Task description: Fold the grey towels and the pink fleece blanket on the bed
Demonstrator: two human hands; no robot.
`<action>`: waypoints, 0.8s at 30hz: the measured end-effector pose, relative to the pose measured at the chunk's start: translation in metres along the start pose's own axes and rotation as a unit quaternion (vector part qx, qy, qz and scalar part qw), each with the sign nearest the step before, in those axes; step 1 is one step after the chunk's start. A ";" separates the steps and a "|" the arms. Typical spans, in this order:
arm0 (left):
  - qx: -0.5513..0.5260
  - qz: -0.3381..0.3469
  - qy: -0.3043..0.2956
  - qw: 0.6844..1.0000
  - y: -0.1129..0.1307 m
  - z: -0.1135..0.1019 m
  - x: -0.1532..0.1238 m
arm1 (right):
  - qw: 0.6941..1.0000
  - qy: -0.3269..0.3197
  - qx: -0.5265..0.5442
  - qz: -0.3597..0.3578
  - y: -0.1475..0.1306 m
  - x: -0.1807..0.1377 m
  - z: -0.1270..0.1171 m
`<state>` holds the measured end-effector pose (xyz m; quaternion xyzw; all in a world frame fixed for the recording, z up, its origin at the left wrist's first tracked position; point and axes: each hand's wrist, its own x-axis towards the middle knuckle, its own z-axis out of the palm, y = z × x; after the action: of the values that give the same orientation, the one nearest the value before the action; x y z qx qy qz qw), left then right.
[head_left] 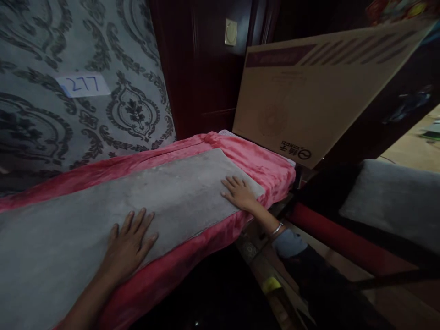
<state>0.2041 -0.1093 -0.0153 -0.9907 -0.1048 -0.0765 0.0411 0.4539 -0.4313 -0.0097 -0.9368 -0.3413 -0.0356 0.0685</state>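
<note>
A long grey plush mat [172, 183] lies spread out over a pink blanket [254, 162], which shows along its far side, right end and near edge. My left hand [129, 243] rests palm down on the mat near its front edge, fingers spread. Toward the mat's right end, my right hand [239, 192] also lies flat on the grey surface with its fingers apart. Neither hand grips anything. A bracelet [277, 228] circles my right wrist.
A large cardboard box [285, 96] stands past the blanket's right end, before a dark wooden panel [206, 59]. Patterned wallpaper [134, 110] with a paper marked 277 [83, 85] rises at the back left. At right, a grey cushion [395, 201] sits above a red bar [343, 240].
</note>
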 end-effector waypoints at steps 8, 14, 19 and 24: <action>-0.007 -0.012 -0.014 1.000 0.003 -0.002 -0.001 | 0.993 -0.013 -0.028 0.113 0.015 0.007 -0.021; -0.019 -0.010 0.004 1.000 -0.001 0.004 -0.004 | 0.997 -0.034 0.033 -0.056 -0.010 0.031 -0.014; -0.016 -0.016 -0.016 1.000 -0.001 0.003 -0.005 | 0.998 -0.037 0.030 -0.043 -0.007 0.036 0.001; -0.028 -0.020 -0.020 0.999 0.002 0.000 -0.005 | 0.999 -0.022 0.017 -0.033 -0.008 0.035 0.004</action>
<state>0.1996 -0.1121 -0.0161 -0.9905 -0.1231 -0.0601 0.0098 0.4754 -0.4027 -0.0086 -0.9242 -0.3741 -0.0113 0.0761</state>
